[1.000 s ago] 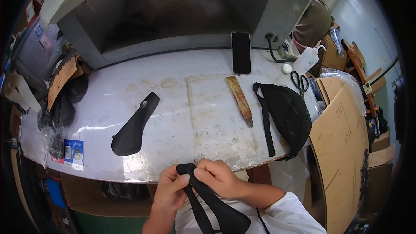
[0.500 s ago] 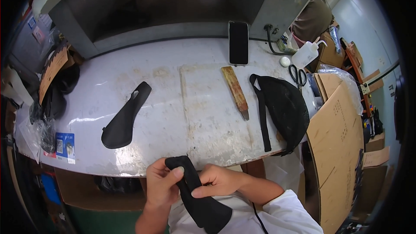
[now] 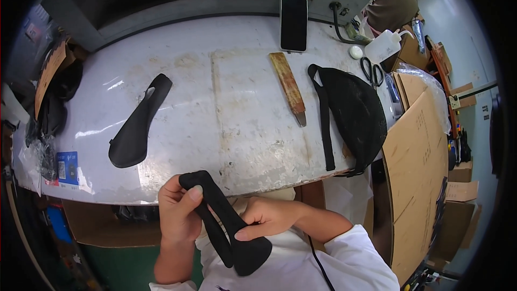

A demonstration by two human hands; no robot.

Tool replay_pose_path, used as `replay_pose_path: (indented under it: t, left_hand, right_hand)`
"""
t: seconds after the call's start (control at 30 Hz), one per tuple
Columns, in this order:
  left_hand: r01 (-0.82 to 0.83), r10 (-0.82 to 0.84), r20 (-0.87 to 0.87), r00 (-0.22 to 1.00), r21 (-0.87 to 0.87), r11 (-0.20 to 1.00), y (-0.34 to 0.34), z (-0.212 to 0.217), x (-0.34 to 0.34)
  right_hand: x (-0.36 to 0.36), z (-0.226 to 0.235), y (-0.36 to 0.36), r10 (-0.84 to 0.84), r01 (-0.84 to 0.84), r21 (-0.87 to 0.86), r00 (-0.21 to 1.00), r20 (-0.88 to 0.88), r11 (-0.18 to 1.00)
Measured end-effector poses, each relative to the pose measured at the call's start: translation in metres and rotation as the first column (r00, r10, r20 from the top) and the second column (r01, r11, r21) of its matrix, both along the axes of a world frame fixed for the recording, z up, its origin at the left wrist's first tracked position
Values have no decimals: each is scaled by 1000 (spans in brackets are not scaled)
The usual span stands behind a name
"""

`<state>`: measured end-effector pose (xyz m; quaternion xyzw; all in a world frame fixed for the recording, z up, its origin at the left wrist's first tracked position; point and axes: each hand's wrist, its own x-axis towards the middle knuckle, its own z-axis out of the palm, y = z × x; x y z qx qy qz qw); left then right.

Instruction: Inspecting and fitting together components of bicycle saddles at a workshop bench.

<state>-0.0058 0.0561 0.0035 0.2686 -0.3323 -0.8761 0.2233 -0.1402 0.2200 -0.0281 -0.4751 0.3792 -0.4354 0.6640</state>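
A person in a white top works at a pale, stained surface [image 3: 242, 145], holding a looped black fabric piece [image 3: 223, 210] in front of the body, over the near edge. It slants from upper left to lower right: the narrow folded end is at the upper left, the broad rounded end lower and closer to the body.

The left hand [image 3: 180, 205] is clamped on the narrow end, thumb on top. The right hand [image 3: 264, 218] is closed on the piece near its broad end, thumb pressed flat along it — so the cloth stretches between the two, a long slit open along its middle.

A similar black piece [image 3: 132, 134] lies flat on the surface, beyond and to the left of the hands; the left hand is nearer. Its long axis runs diagonally, broad end toward the person, narrow end pointing away to the right. Neither hand touches it — nor the brown-handled blade [image 3: 288, 86] or black mesh item [image 3: 353, 113] farther right.
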Motion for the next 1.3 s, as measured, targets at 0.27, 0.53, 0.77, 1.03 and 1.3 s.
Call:
replay_pose_path:
  t: [0.27,0.53,0.77,1.03,1.3]
  left_hand:
    - [-8,7,-17,1000,-41,999,-10,-1,5]
    - [-62,60,-41,997,-38,997,-15,-4,6]
    - [142,-140,-149,979,-1,990,2,9,-8]
    - [169,-164,-149,975,22,985,22,20,-20]
    - [194,-160,115,980,-710,677,15,19,-8]
  right_hand:
    - [-6,1,13,11,-58,210,976,219,976]
    - [-4,-6,18,5,-41,108,950,312,993]
    - [9,5,-4,-382,402,103,715,586,910]
    - [2,51,-17,-799,768,-236,597,-75,596]
    - [2,52,-9,-743,733,-147,669,-18,664]
